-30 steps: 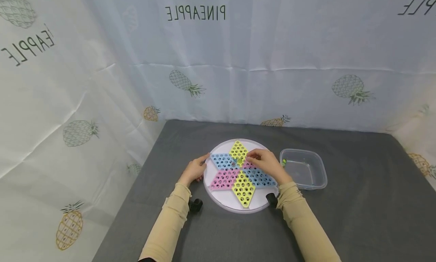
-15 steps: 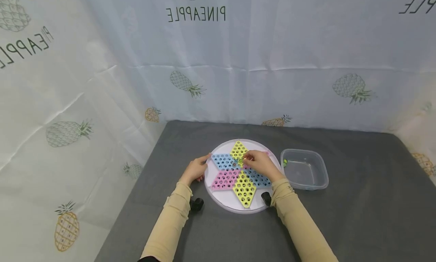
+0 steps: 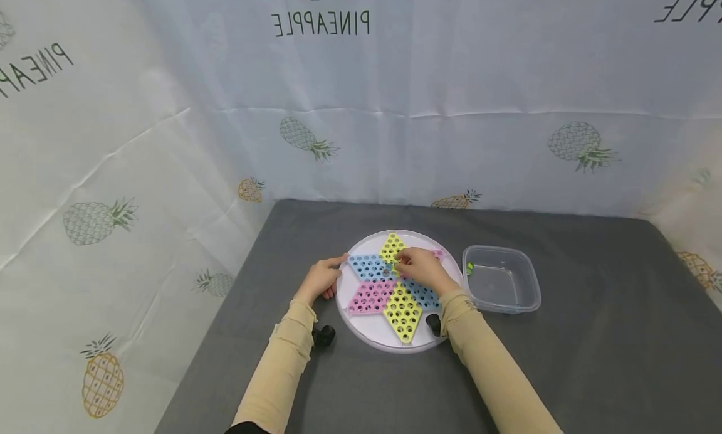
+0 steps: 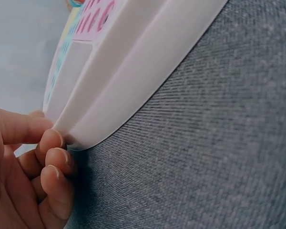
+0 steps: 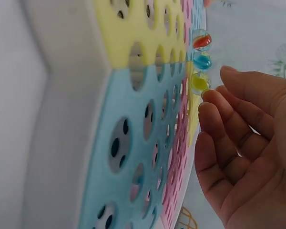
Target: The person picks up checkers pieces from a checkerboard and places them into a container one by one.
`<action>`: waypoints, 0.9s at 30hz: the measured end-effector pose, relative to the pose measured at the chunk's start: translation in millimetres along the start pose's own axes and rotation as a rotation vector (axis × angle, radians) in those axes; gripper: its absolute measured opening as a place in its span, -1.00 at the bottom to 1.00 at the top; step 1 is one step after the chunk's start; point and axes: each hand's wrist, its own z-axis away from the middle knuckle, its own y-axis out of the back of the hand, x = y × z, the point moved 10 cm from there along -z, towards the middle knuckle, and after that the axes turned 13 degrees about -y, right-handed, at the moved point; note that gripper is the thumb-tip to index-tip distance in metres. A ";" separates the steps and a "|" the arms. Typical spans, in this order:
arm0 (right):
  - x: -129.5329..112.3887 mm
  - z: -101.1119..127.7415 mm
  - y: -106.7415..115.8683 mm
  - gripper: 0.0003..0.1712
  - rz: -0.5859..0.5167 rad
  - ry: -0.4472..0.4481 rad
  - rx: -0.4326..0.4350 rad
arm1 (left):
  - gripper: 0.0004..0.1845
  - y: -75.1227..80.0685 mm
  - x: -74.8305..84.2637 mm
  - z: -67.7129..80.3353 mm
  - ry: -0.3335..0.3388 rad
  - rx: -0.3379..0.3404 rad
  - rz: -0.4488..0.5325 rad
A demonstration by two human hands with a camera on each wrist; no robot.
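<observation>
backdrop: pineapple-print cloth point(image 3: 361, 108) hung behind and on both sides, filling the upper half of the head view.
surface: grey fabric-covered table point(image 3: 564, 359) across the lower half of the frame.
board: round white board point(image 3: 369, 330) at frame centre, with a six-point star of yellow, blue and pink hole panels.
marbles on board: three seated in a row near the star's centre: red marble point(image 5: 201, 40), blue marble point(image 5: 202, 60), yellow marble point(image 5: 199, 82). Every other hole I can see is bare.
container: clear plastic tub point(image 3: 527, 283) just right of the board; one small green piece point(image 3: 470, 268) at its left wall, the rest looks bare.
left hand: left hand point(image 3: 321, 278) at the board's left edge, fingertips point(image 4: 51, 140) curled against the white rim, thumb along the top; it grips the rim.
right hand: right hand point(image 3: 420, 268) over the star's centre, fingers loosely bent, one fingertip point(image 5: 210, 97) touching or just beside the yellow marble. Cannot tell if it pinches it.
progress: judging by the layout, early: three holes filled, nearly all left.
head view only: whole layout, tub, both sleeves.
right wrist only: marble colours and order, fingertip gap, hole detail.
left wrist only: finger contact on the rim, table weave.
</observation>
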 end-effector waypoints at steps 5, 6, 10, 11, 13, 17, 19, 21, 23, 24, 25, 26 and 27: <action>3.4 -3.3 -4.4 -0.67 0.025 -0.019 -0.006 | -0.48 -0.8 -0.2 0.3 -0.002 -0.013 0.014; 4.4 -3.9 -5.1 -0.68 0.018 -0.024 -0.008 | -0.48 -0.5 0.2 0.4 -0.004 -0.015 0.013; 8.7 -6.5 -7.0 -0.69 -0.011 -0.043 -0.010 | -0.49 1.6 2.2 0.6 -0.016 -0.023 0.009; 10.0 -7.0 -7.5 -0.69 -0.021 -0.050 -0.012 | -0.49 1.7 2.3 0.6 -0.018 -0.027 0.012; 10.6 -7.3 -8.2 -0.70 -0.027 -0.051 -0.016 | -0.49 1.5 1.5 0.4 -0.018 -0.035 0.019; 10.0 -7.1 -8.9 -0.71 -0.028 -0.049 -0.012 | -0.49 0.4 -1.5 -0.5 -0.019 -0.042 0.033; 10.0 -7.2 -8.9 -0.72 -0.024 -0.052 -0.006 | -0.48 0.0 -2.2 -1.3 -0.026 -0.040 0.033; 10.5 -7.7 -9.2 -0.72 -0.028 -0.059 -0.003 | -0.48 0.0 -2.3 -1.6 -0.031 -0.035 0.043; 11.2 -7.9 -9.3 -0.73 -0.038 -0.060 -0.004 | -0.49 0.1 -2.6 -2.2 -0.028 -0.031 0.052; 11.8 -7.9 -9.4 -0.74 -0.047 -0.064 -0.007 | -0.49 0.1 -2.6 -2.3 -0.026 -0.030 0.056; 12.2 -7.7 -9.4 -0.74 -0.056 -0.067 -0.010 | -0.49 0.3 -2.9 -2.2 -0.022 -0.029 0.066; 12.5 -7.3 -9.2 -0.75 -0.065 -0.068 -0.014 | -0.49 0.3 -3.0 -2.2 -0.018 -0.027 0.070; 12.9 -6.8 -9.0 -0.76 -0.073 -0.071 -0.016 | -0.49 0.4 -3.1 -2.0 -0.015 -0.026 0.072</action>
